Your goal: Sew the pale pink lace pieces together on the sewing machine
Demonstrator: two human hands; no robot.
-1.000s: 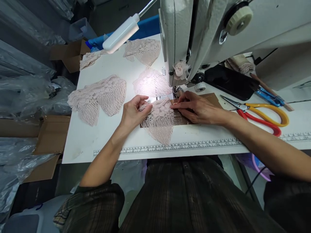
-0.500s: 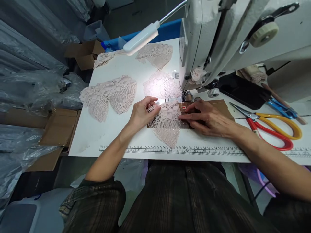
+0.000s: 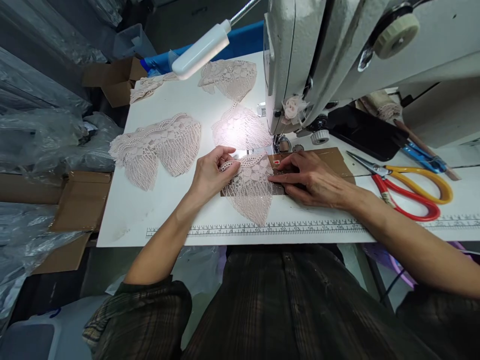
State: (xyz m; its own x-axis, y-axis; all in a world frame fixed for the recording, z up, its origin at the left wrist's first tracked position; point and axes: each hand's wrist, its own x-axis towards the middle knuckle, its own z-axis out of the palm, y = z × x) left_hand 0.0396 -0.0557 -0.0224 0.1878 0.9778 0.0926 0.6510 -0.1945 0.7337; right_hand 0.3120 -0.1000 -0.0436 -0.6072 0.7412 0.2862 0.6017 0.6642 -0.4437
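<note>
A pale pink lace piece lies in front of the needle area of a white sewing machine. My left hand pinches the lace's upper left edge. My right hand lies flat, fingers pressing the lace's right edge onto a brown cardboard guide. The lace's fringed tip points toward the printed ruler along the table's front edge.
More lace pieces lie at left, under the lamp light and at the back. Red and yellow scissors lie at right, beside a black tray. A gooseneck lamp hangs overhead. Cardboard boxes and plastic bags sit left of the white table.
My right hand's fingers slid down from near the needle to the lace's right edge. My left hand kept its pinch. The camera view shifted slightly.
</note>
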